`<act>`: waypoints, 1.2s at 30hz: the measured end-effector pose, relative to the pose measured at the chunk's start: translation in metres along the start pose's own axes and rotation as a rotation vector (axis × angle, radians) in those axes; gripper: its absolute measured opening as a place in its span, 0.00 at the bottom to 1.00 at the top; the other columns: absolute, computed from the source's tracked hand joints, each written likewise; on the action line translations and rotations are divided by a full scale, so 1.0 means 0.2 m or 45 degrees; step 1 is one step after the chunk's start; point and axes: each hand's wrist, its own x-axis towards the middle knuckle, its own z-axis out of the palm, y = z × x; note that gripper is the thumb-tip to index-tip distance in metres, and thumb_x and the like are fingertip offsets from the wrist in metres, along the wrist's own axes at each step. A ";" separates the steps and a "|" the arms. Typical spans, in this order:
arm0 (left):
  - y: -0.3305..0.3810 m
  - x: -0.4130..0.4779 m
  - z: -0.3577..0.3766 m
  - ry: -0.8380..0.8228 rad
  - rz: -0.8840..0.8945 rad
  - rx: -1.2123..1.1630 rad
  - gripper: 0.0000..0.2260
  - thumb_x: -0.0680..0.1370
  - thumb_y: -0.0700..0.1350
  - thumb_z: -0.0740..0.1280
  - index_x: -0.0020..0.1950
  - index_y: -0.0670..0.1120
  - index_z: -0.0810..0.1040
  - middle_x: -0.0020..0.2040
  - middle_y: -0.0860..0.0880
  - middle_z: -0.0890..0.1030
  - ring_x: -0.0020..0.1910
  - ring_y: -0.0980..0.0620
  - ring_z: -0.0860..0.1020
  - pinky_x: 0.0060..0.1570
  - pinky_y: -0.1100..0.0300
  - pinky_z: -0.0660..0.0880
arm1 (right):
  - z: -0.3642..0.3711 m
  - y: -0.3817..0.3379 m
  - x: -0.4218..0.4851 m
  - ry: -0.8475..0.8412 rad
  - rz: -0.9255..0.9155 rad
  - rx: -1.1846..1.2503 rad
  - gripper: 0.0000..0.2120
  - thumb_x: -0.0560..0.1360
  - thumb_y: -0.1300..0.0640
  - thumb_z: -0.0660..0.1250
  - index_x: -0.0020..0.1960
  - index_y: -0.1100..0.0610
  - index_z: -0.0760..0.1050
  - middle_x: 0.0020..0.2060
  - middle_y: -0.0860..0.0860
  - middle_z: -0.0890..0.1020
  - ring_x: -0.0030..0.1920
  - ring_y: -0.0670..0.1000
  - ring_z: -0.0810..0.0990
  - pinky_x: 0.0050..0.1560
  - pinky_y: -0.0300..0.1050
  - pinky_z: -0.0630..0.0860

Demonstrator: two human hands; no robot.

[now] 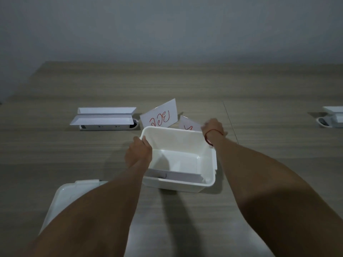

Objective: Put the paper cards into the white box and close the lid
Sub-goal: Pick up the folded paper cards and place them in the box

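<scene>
A white box (207, 175) stands open on the wooden table, with several paper cards (178, 176) leaning against its near wall inside. My left hand (138, 152) grips the box's left rim. My right hand (213, 127), with a red string at the wrist, reaches past the box's far right corner and holds a paper card (188, 125) with red writing. A second card (159, 115) with red writing leans tilted behind the box's far rim. The white lid (64, 199) lies flat at the near left, partly under my left forearm.
A white cable tray with an open flap (104, 117) is set in the table to the far left. A similar one (332, 117) sits at the far right edge. A grey wall rises behind the table.
</scene>
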 end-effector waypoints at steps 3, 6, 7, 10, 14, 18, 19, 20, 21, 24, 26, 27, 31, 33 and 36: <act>0.00 0.00 0.00 0.018 0.010 0.003 0.21 0.83 0.53 0.49 0.59 0.39 0.72 0.54 0.38 0.80 0.51 0.39 0.79 0.47 0.50 0.73 | 0.01 -0.01 0.01 -0.021 -0.126 -0.052 0.13 0.78 0.57 0.62 0.61 0.57 0.78 0.61 0.58 0.79 0.62 0.59 0.77 0.72 0.56 0.61; 0.00 0.00 0.00 0.027 0.013 -0.024 0.21 0.83 0.53 0.47 0.58 0.39 0.72 0.52 0.39 0.80 0.48 0.41 0.78 0.43 0.52 0.70 | 0.05 0.01 -0.05 0.178 -0.384 -0.190 0.10 0.79 0.61 0.59 0.56 0.56 0.77 0.54 0.56 0.83 0.58 0.56 0.79 0.73 0.55 0.58; -0.01 0.00 0.01 0.029 0.010 -0.032 0.21 0.83 0.53 0.47 0.58 0.39 0.72 0.52 0.39 0.80 0.49 0.40 0.79 0.43 0.52 0.70 | 0.05 0.02 -0.07 0.267 -0.467 -0.213 0.10 0.79 0.62 0.59 0.56 0.55 0.76 0.53 0.55 0.83 0.57 0.55 0.79 0.72 0.56 0.58; -0.01 0.00 0.02 0.030 0.009 -0.044 0.21 0.83 0.53 0.47 0.58 0.39 0.72 0.53 0.38 0.80 0.51 0.38 0.79 0.42 0.52 0.69 | -0.02 -0.02 -0.11 0.459 -0.615 -0.126 0.12 0.78 0.62 0.59 0.59 0.52 0.74 0.54 0.52 0.81 0.57 0.55 0.76 0.69 0.55 0.59; -0.01 0.00 0.01 0.033 0.003 -0.049 0.21 0.82 0.53 0.47 0.58 0.40 0.72 0.53 0.37 0.80 0.52 0.37 0.79 0.43 0.52 0.69 | -0.24 -0.17 -0.14 0.552 -0.725 0.065 0.14 0.78 0.60 0.57 0.61 0.50 0.74 0.55 0.50 0.81 0.59 0.54 0.75 0.62 0.50 0.59; 0.00 -0.01 0.00 -0.001 -0.027 -0.064 0.22 0.82 0.54 0.47 0.59 0.41 0.72 0.54 0.38 0.80 0.52 0.38 0.79 0.47 0.50 0.73 | -0.34 -0.23 -0.21 0.407 -0.736 0.259 0.13 0.80 0.57 0.54 0.58 0.53 0.75 0.53 0.52 0.82 0.58 0.55 0.76 0.54 0.47 0.58; 0.00 -0.02 -0.01 -0.005 -0.038 -0.075 0.22 0.82 0.55 0.47 0.59 0.41 0.73 0.54 0.39 0.80 0.53 0.38 0.79 0.48 0.49 0.73 | -0.34 -0.22 -0.23 0.320 -0.735 0.263 0.14 0.80 0.56 0.54 0.59 0.53 0.76 0.54 0.53 0.82 0.59 0.55 0.76 0.55 0.47 0.59; 0.00 -0.02 -0.01 -0.008 -0.045 -0.086 0.23 0.82 0.55 0.47 0.60 0.41 0.73 0.55 0.39 0.80 0.53 0.38 0.79 0.49 0.49 0.73 | -0.33 -0.20 -0.25 0.234 -0.731 0.246 0.14 0.80 0.56 0.54 0.59 0.54 0.76 0.56 0.53 0.82 0.60 0.54 0.76 0.57 0.47 0.60; 0.00 -0.02 -0.01 -0.009 -0.046 -0.094 0.23 0.82 0.55 0.47 0.60 0.42 0.73 0.55 0.39 0.80 0.54 0.38 0.79 0.50 0.49 0.73 | -0.32 -0.18 -0.27 0.150 -0.722 0.222 0.14 0.80 0.55 0.55 0.59 0.54 0.76 0.57 0.53 0.82 0.61 0.54 0.76 0.61 0.48 0.60; -0.01 -0.02 -0.02 -0.007 -0.046 -0.120 0.22 0.82 0.55 0.47 0.61 0.42 0.72 0.55 0.39 0.80 0.54 0.38 0.79 0.52 0.48 0.74 | -0.26 -0.09 -0.30 -0.074 -0.690 0.144 0.13 0.79 0.54 0.57 0.58 0.53 0.78 0.60 0.52 0.80 0.63 0.54 0.75 0.68 0.50 0.61; -0.01 -0.02 -0.03 -0.012 -0.058 -0.157 0.22 0.83 0.54 0.46 0.61 0.42 0.72 0.56 0.38 0.80 0.55 0.37 0.78 0.53 0.47 0.74 | -0.21 -0.03 -0.32 -0.235 -0.686 0.102 0.12 0.79 0.55 0.58 0.57 0.53 0.78 0.60 0.53 0.80 0.63 0.56 0.76 0.68 0.52 0.66; -0.02 -0.02 -0.03 -0.019 -0.070 -0.174 0.22 0.83 0.54 0.46 0.62 0.41 0.72 0.57 0.37 0.79 0.56 0.37 0.78 0.54 0.46 0.74 | -0.18 -0.01 -0.34 -0.325 -0.671 0.101 0.12 0.79 0.56 0.58 0.57 0.54 0.79 0.60 0.55 0.80 0.62 0.57 0.77 0.67 0.54 0.69; -0.02 -0.02 -0.04 -0.036 -0.091 -0.200 0.22 0.82 0.54 0.46 0.63 0.42 0.71 0.57 0.38 0.79 0.56 0.37 0.78 0.55 0.47 0.73 | -0.10 0.06 -0.42 -0.766 -0.655 -0.212 0.10 0.75 0.54 0.64 0.53 0.52 0.81 0.59 0.52 0.81 0.59 0.55 0.79 0.64 0.49 0.75; -0.02 -0.03 -0.05 -0.039 -0.096 -0.194 0.22 0.82 0.54 0.46 0.63 0.43 0.71 0.58 0.38 0.79 0.57 0.37 0.77 0.54 0.48 0.72 | -0.10 0.07 -0.47 -1.008 -0.580 -0.461 0.12 0.71 0.48 0.68 0.53 0.49 0.82 0.59 0.46 0.80 0.60 0.51 0.78 0.64 0.49 0.76; -0.03 -0.04 -0.05 -0.054 -0.087 -0.198 0.22 0.82 0.54 0.47 0.62 0.41 0.71 0.57 0.38 0.78 0.56 0.38 0.77 0.51 0.49 0.72 | -0.10 0.04 -0.50 -1.239 -0.405 -0.374 0.18 0.73 0.46 0.68 0.59 0.53 0.80 0.55 0.46 0.82 0.60 0.49 0.80 0.65 0.49 0.75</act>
